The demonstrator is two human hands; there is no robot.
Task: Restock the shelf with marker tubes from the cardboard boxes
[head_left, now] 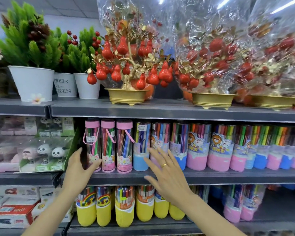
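Observation:
Three pink-capped marker tubes point(108, 145) with loop handles stand at the left end of the middle shelf point(228, 178). My left hand point(78, 167) curls round the base of the leftmost pink tube point(92, 143), thumb across its front. A row of blue-based and pink-based marker tubes point(197, 147) runs to the right. My right hand point(167, 174) hovers with fingers spread in front of the blue-based tubes point(141, 145), holding nothing. No cardboard box is in view.
Yellow-based marker tubes point(124, 205) fill the lower shelf. Panda toy boxes point(46, 155) sit left of the pink tubes. Potted plants point(31, 65) and wrapped gold trees with red fruit point(131, 65) stand on the top shelf.

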